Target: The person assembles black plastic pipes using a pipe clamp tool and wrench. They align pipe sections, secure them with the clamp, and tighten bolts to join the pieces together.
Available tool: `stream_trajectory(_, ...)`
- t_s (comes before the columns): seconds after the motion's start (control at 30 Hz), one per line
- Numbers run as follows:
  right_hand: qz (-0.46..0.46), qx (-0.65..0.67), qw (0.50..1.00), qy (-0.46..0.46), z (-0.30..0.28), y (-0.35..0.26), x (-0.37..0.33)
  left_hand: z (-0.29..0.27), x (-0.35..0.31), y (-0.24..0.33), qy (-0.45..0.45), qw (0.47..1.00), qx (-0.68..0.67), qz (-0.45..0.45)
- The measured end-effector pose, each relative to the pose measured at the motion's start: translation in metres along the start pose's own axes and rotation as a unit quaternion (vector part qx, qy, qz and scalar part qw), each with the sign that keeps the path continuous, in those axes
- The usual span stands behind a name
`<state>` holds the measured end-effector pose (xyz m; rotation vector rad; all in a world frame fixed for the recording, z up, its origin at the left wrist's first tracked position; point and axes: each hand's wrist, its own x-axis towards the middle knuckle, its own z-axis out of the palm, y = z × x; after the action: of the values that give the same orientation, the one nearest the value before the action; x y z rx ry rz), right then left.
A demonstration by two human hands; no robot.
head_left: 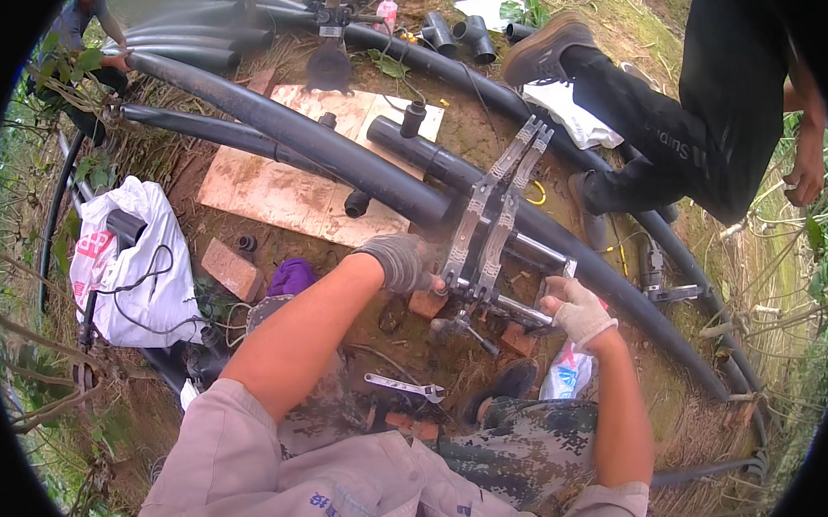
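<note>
In front of me a metal pipe clamp [503,228], with toothed jaw rings and two shiny guide rods, sits round the black plastic pipe [372,174]. My left hand [403,261], in a grey glove, is closed at the clamp's lower left side under the pipe; its fingers are partly hidden. Gloved in white, my right hand [580,311] grips the clamp's end by the guide rods, its thumb and fingers curled. A second black pipe with a short upright branch [413,118] lies just behind the clamp. An adjustable wrench [405,386] rests near my knees.
Bricks [233,268] and a white sack [133,261] lie at left. A muddy board [278,181] is under the pipes. Another person's legs [646,121] stand at far right; a further person [86,45] holds a pipe end at far left. Black fittings [474,39] lie at the back.
</note>
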<state>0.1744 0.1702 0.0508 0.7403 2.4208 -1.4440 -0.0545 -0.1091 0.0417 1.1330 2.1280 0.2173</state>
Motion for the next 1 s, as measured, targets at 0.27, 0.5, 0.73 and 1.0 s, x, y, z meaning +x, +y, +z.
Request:
stream_trajectory(0.27,0.011,-0.028,0.987,0.158,0.099,-0.068,0.129,-0.022,0.002,-0.014,0.145,0.984,-0.028,-0.096)
stream_trajectory(0.5,0.038,0.356,0.888,0.288,0.144,-0.043,0.199,-0.018,-0.006,-0.019,0.122,0.990,0.019,-0.073)
stream_trajectory(0.73,0.055,0.310,0.870,0.380,0.159,-0.061,0.184,-0.006,-0.005,-0.020,0.111,0.990,-0.049,-0.066)
stream_trajectory(1.0,0.094,0.299,0.900,0.302,0.130,-0.012,0.186,-0.011,-0.006,0.000,0.076,0.995,-0.050,-0.030)
